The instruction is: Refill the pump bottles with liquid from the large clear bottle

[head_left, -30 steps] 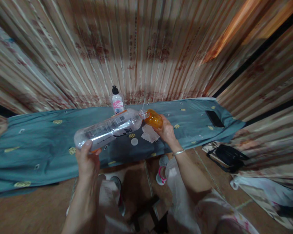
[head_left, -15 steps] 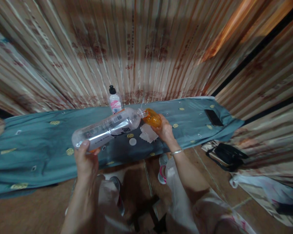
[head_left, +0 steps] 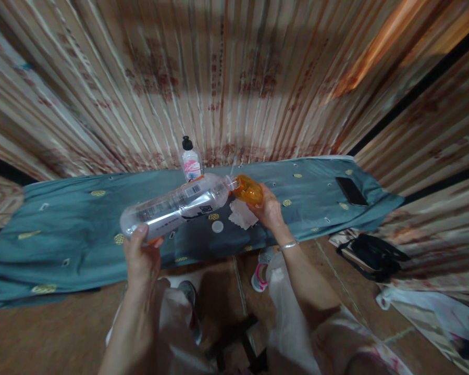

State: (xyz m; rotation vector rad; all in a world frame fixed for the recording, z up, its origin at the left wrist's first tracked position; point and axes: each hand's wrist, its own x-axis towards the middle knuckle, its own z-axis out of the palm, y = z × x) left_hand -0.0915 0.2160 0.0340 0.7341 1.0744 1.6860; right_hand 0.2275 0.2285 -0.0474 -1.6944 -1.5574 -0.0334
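My left hand (head_left: 144,255) is closed round the base of a large clear plastic bottle (head_left: 175,205), which is tilted with its neck up to the right. My right hand (head_left: 269,208) grips a small orange see-through bottle (head_left: 248,190) lying nearly sideways. The mouths of the two bottles meet, or nearly so; I cannot tell whether one is inside the other. Below them on the cloth lie a round white cap (head_left: 218,226) and a crumpled white tissue (head_left: 243,214). Behind the large bottle stands a clear bottle with a black top (head_left: 190,159) and a pink label.
A green-blue cloth with yellow patterns (head_left: 78,224) covers the narrow table. A black phone (head_left: 352,191) lies at its right end. On the floor to the right are a black bag (head_left: 373,255) and a white bag (head_left: 426,304). A patterned curtain (head_left: 234,78) hangs behind.
The whole view has shifted slightly, so everything appears a little further right. Both hands keep hold of their bottles, mouth to mouth as before.
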